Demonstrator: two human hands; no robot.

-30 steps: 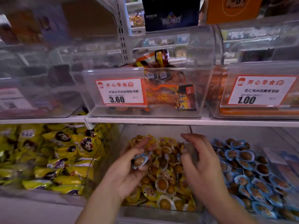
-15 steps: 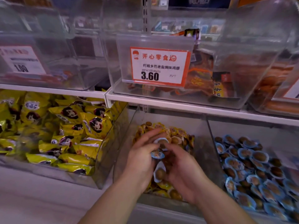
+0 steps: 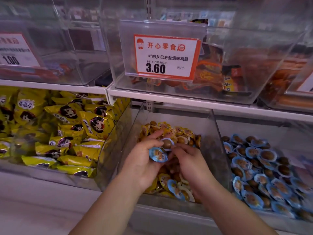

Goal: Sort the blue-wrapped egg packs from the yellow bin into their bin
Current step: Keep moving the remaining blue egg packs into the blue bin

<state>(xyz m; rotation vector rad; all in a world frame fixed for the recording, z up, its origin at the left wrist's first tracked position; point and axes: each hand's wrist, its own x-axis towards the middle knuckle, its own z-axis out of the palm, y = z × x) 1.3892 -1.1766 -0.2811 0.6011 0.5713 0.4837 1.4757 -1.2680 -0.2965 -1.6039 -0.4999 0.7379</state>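
A clear bin (image 3: 218,143) in the middle of the lower shelf holds yellow-wrapped egg packs (image 3: 169,128). Both hands are inside it. My left hand (image 3: 144,160) grips two blue-wrapped egg packs: one (image 3: 158,154) face up in the palm, another (image 3: 166,143) showing its brown egg at the fingertips. My right hand (image 3: 189,161) touches that upper pack with its fingertips; whether it grips the pack is unclear. More blue packs (image 3: 176,189) lie among the yellow ones near the front. The clear bin (image 3: 271,131) to the right is full of blue-wrapped egg packs (image 3: 264,170).
To the left, a bin of large yellow snack bags (image 3: 67,129). A white shelf edge (image 3: 186,99) runs just above the bins, carrying clear bins with orange packs (image 3: 210,77) and a 3.60 price tag (image 3: 166,57).
My hands came together over the yellow bin. The left hand went from holding one blue pack to two, and the view shifted left and closer.
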